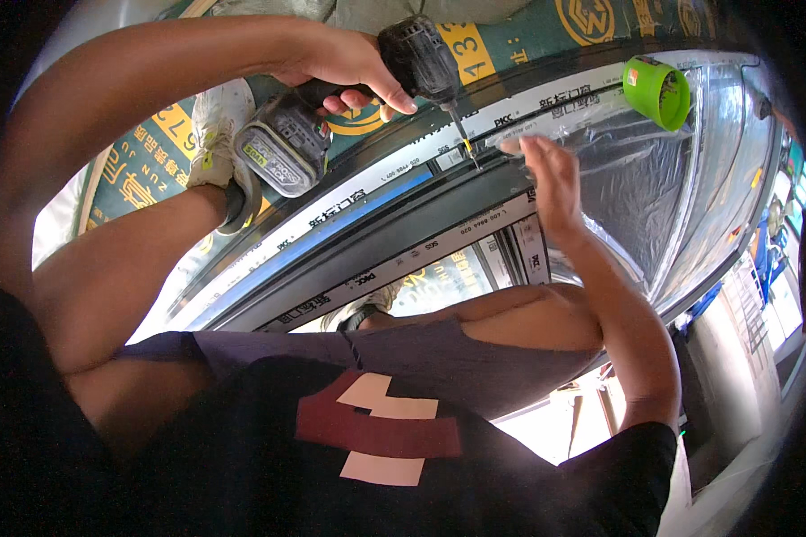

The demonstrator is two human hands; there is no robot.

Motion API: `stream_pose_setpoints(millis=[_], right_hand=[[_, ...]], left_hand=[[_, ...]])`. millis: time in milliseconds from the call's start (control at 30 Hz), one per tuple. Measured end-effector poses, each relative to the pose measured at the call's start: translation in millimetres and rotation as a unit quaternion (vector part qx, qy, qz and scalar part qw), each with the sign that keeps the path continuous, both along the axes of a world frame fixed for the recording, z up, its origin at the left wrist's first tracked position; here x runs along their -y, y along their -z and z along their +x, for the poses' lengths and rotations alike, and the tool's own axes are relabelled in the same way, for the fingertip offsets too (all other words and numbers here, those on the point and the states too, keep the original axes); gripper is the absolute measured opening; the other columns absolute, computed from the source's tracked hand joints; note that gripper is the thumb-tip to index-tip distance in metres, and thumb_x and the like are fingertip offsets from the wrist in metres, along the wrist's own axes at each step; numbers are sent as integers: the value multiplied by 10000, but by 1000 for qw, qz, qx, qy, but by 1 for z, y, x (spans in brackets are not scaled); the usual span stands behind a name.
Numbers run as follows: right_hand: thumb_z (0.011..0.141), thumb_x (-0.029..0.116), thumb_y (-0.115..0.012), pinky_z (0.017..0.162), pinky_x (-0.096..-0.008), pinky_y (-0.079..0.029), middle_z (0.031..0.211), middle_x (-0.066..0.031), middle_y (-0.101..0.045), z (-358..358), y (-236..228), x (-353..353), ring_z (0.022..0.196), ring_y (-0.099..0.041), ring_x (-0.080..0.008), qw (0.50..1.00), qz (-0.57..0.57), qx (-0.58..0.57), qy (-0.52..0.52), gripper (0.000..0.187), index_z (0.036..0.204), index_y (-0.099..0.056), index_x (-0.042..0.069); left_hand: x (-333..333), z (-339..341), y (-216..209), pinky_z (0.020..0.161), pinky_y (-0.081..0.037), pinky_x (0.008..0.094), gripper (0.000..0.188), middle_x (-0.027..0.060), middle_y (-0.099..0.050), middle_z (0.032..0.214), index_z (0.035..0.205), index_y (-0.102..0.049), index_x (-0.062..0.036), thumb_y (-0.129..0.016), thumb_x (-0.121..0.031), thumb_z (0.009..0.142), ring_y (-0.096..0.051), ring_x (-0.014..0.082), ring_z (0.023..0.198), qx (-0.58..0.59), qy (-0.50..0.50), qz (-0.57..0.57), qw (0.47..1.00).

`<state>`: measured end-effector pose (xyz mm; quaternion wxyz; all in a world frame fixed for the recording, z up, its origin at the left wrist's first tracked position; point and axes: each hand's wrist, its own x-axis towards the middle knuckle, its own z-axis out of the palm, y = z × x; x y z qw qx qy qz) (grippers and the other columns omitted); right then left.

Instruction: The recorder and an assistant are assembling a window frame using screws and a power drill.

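My left hand (354, 67) is wrapped round the grip of a black cordless drill (416, 58), whose grey-and-black battery pack (282, 148) hangs near my shin. The drill's slim bit (464, 134) slants down, its tip meeting or nearly meeting a dark metal window frame (394, 224). Just right of the bit, my right hand (553, 174) hovers over the frame with its fingers curled and drawn together. Whatever sits between those fingertips, if anything, is too small to make out.
A bright green cup (658, 94) with small items inside rests on the frame's far right. Clear plastic film (636, 188) covers the panel beside it. Printed green sheeting (528, 45) lies beyond. My shoe (219, 134) is left of the frame; my legs straddle it.
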<state>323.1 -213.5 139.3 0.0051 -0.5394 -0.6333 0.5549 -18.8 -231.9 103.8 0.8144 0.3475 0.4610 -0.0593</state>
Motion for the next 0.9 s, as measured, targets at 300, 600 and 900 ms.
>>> stream_pose_setpoints(millis=[300, 600, 900], right_hand=[[824, 196, -832, 690, -281, -501, 751, -74, -737, -43, 9, -52, 710, -632, -97, 918, -107, 138, -356, 248, 870, -781, -42], [824, 154, -810, 549, -321, -368, 614, -46, -591, -45, 14, -50, 614, -475, -69, 908, -75, 83, -405, 245, 775, -699, -60], [828, 175, -822, 602, -304, -419, 653, -55, -640, -31, 24, -55, 636, -524, -78, 905, -87, 69, -410, 253, 791, -725, -57]], left_hand=[[-10, 6, 9, 533, -323, 298, 347, -51, -362, 586, 855, -602, -114, -599, -375, 1084, -351, 109, 505, 177, 20, -91, 980], [-1, 4, 0, 537, -361, 323, 442, -41, -379, 578, 721, -538, -140, -606, -392, 1078, -375, 119, 503, 178, 4, -62, 982], [5, 10, -4, 551, -365, 314, 488, -45, -356, 578, 666, -474, -163, -576, -377, 1093, -359, 116, 512, 171, -18, -87, 981]])
